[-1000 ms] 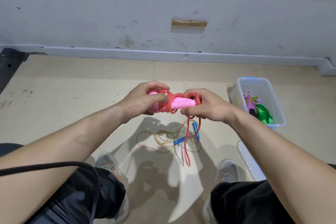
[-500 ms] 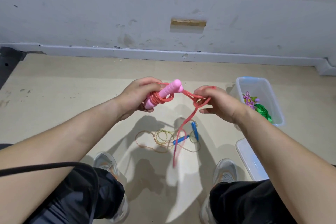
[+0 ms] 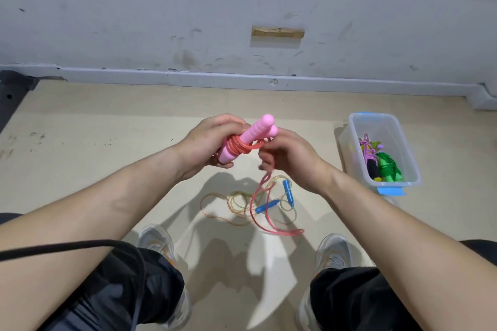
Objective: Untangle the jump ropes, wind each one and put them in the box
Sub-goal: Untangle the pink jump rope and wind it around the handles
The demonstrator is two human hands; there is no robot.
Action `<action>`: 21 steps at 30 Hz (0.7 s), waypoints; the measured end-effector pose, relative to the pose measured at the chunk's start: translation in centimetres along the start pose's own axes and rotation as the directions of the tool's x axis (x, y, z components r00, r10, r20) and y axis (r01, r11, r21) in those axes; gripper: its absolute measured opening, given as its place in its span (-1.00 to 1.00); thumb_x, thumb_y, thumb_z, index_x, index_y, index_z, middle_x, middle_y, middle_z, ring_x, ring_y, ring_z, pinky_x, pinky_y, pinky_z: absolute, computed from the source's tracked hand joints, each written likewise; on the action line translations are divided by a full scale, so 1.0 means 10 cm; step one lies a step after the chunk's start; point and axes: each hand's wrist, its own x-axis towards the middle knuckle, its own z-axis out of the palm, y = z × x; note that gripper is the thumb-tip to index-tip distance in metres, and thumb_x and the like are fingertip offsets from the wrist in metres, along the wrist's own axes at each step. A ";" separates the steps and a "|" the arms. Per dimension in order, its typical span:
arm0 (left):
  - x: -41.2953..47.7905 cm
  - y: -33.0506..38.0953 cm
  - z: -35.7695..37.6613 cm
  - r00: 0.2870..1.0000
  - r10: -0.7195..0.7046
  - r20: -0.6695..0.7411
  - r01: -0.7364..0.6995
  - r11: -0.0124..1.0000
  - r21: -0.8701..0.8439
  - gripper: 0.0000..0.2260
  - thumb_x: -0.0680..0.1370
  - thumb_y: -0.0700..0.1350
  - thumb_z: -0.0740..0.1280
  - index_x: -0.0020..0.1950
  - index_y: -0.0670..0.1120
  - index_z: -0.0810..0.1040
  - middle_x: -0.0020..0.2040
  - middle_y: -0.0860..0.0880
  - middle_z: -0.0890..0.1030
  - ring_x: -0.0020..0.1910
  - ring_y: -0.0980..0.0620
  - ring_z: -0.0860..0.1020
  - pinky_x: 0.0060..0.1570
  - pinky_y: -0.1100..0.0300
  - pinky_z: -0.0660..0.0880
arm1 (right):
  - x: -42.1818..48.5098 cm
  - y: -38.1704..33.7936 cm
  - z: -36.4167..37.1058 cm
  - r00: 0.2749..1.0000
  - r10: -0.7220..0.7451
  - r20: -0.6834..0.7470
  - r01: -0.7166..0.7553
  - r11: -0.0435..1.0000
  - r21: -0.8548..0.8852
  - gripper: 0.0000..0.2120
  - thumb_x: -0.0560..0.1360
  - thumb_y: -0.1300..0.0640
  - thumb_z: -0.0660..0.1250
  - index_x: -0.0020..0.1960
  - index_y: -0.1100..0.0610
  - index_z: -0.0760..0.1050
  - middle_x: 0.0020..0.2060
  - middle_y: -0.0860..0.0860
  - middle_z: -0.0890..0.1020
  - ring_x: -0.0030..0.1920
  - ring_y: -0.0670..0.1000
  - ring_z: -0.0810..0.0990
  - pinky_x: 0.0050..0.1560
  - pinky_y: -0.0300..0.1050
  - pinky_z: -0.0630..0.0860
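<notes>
My left hand (image 3: 207,142) grips the two pink handles (image 3: 252,137) of a jump rope, held together and tilted up to the right, with red cord coiled around them. My right hand (image 3: 290,156) pinches the red cord (image 3: 258,204) beside the handles; the loose end hangs down in a long loop to the floor. On the floor below lies a yellow-orange rope with blue handles (image 3: 287,191), spread in loose loops. A clear plastic box (image 3: 357,126) at the right holds a wound purple rope (image 3: 368,153) and a wound green rope (image 3: 390,169).
I sit with knees apart, grey shoes (image 3: 156,242) on the beige floor. A white wall with a baseboard (image 3: 242,79) runs across the back. A black cable (image 3: 67,246) crosses my left arm. Blue tape (image 3: 391,191) marks the box's near edge.
The right hand has come back beside the handles, laying more red cord around them. The hanging loop now reaches the floor to the right. The handles tilted more upright.
</notes>
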 end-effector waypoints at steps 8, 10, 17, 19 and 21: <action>0.00 -0.04 0.10 1.000 -0.014 0.014 0.017 0.958 -0.287 -0.83 0.59 -0.09 0.25 0.06 -0.12 0.58 -0.19 -0.12 0.45 -0.33 -0.04 0.39 -0.33 0.12 0.45 | -0.01 0.04 0.05 0.980 -0.006 -0.197 0.010 1.000 0.022 -0.68 0.69 0.11 0.18 -0.21 0.09 0.52 -0.41 -0.01 0.38 -0.50 -0.10 0.22 -0.42 -0.19 0.10; 0.00 -0.07 0.12 0.997 -0.010 -0.076 -0.011 0.963 -0.269 -0.83 0.59 -0.09 0.26 0.00 -0.08 0.64 -0.12 -0.12 0.58 -0.25 -0.05 0.45 -0.28 0.10 0.48 | 0.00 0.11 0.16 0.954 -0.017 -0.299 -0.008 0.997 -0.080 -0.67 0.68 0.05 0.20 -0.23 0.10 0.50 -0.44 0.00 0.37 -0.49 -0.06 0.25 -0.41 -0.16 0.17; 0.11 -0.24 0.13 0.880 0.125 -0.458 -0.149 0.989 -0.018 -0.75 0.49 0.07 0.41 0.01 -0.08 0.61 -0.04 -0.09 0.70 -0.27 0.06 0.61 -0.18 0.05 0.58 | -0.17 0.22 0.45 0.959 -0.135 -0.247 -0.058 0.765 -0.641 -0.70 0.67 -0.04 0.10 -0.16 0.01 0.45 -0.45 -0.11 0.48 -0.36 -0.03 0.45 -0.26 0.02 0.42; 0.14 -0.32 0.12 0.819 0.245 -0.520 -0.137 0.962 0.238 -0.79 0.46 0.15 0.42 -0.04 0.06 0.58 0.06 -0.01 0.59 -0.12 0.15 0.59 0.00 0.09 0.56 | -0.21 0.17 0.52 0.978 -0.138 -0.156 -0.030 0.647 -0.762 -0.74 0.67 0.04 0.09 -0.17 0.05 0.37 -0.39 -0.06 0.45 -0.31 0.04 0.43 -0.29 0.01 0.28; 0.11 -0.37 0.15 0.808 0.344 -0.479 -0.107 0.884 0.455 -0.82 0.51 0.14 0.39 0.03 0.10 0.56 0.14 0.07 0.43 -0.04 0.19 0.53 0.03 0.21 0.43 | -0.22 0.09 0.54 0.985 -0.140 -0.099 -0.019 0.487 -0.873 -0.79 0.64 0.08 0.13 -0.17 0.07 0.34 -0.37 -0.04 0.42 -0.25 0.13 0.44 -0.28 0.01 0.26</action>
